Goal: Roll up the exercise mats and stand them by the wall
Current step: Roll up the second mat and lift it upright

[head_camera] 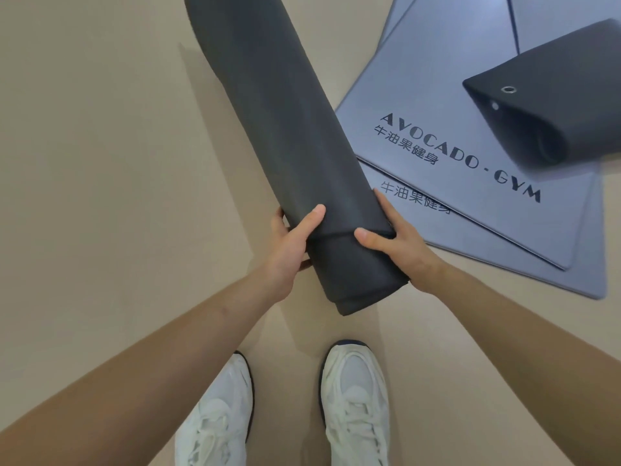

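A dark grey rolled mat (282,129) slants from the top centre down toward me, held off the floor. My left hand (292,243) grips its near end from the left, thumb on top. My right hand (393,243) grips the same end from the right, thumb pressing on the loose outer edge. Two flat grey-blue mats (453,183) printed "AVOCADO · GYM" lie stacked and skewed on the floor at the right. A second dark rolled mat (551,105) with metal eyelets lies on top of them at the far right.
Beige floor (100,163) spreads to the left and around me. My two white sneakers (289,405) stand at the bottom centre, just below the held roll. More flat mat edges (564,21) show at the top right.
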### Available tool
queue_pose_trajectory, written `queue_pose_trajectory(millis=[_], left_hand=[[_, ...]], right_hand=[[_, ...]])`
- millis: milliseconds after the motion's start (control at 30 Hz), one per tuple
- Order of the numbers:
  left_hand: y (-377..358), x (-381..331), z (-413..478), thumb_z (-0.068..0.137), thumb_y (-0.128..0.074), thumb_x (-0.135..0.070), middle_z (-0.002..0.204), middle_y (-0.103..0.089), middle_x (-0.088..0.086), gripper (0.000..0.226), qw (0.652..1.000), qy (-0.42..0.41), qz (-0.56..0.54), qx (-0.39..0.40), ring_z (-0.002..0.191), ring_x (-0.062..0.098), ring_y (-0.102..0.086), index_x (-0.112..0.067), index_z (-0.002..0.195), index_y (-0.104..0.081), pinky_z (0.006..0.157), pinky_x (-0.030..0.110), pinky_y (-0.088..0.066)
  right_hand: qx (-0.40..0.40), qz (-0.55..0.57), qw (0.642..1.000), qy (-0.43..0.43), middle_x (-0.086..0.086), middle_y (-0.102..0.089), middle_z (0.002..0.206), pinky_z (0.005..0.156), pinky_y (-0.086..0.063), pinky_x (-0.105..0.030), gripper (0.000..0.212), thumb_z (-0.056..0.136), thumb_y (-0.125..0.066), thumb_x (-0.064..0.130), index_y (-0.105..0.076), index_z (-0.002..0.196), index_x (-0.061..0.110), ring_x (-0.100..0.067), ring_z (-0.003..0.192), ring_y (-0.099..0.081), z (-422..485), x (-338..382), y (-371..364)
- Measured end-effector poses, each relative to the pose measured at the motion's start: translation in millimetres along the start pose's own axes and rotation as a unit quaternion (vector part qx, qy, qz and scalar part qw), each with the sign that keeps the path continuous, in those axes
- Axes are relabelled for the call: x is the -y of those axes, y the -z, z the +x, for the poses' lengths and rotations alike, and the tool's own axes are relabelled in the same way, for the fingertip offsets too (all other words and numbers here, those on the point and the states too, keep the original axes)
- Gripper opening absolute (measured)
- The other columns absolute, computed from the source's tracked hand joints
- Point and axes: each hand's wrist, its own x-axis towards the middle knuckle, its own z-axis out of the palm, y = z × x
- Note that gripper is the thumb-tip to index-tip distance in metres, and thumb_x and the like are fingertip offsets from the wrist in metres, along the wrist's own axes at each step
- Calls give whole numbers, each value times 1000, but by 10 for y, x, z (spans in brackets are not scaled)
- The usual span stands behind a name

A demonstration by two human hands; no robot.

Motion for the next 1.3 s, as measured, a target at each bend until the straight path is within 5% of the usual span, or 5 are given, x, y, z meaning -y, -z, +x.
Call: queue_pose_trajectory(millis=[300,433,700,933,1300], left_hand=[[465,-9,82,96,-69,-42,142,-40,-5,54,931,-204,300,-48,135,10,-32,-46,146,-48,116,25,-24],[316,8,181,96,-74,-26,142,-45,-13,57,929,-258,260,50,127,-20,-41,-27,146,-48,106,4,-33],[588,-24,360,85,-84,-39,151,-31,-11,99,947,-195,249,45,138,10,-44,-38,163,-22,111,24,-45],[495,-100,380,86,-84,-18,158,-36,-15,92,966,-153,181,99,127,-21,-46,-25,158,-27,120,34,-38],[297,-750,-415,97,-72,-22,132,-53,-32,59,941,-204,242,116,120,6,-64,-37,149,-46,96,14,-49]], right_hand=[[-72,77,991,-86,5,-68,132,86,-58,-34,51,102,-58,44,-46,152,44,-17,101,-70,-194,-434,-354],[-34,42,998,12,25,-49,148,95,-57,-27,77,97,-69,36,-24,159,49,-3,118,-66,-305,-402,-234],[76,-169,977,105,10,5,168,126,-26,-52,165,53,-100,46,31,154,45,-14,158,-5,-302,-550,-387],[46,-62,993,87,12,-15,169,117,-40,-54,157,55,-103,25,12,159,49,-17,154,-29,-367,-497,-436],[73,85,992,54,-4,-54,151,102,-55,-49,123,66,-81,-7,-23,157,51,-29,131,-60,-928,543,-147]])
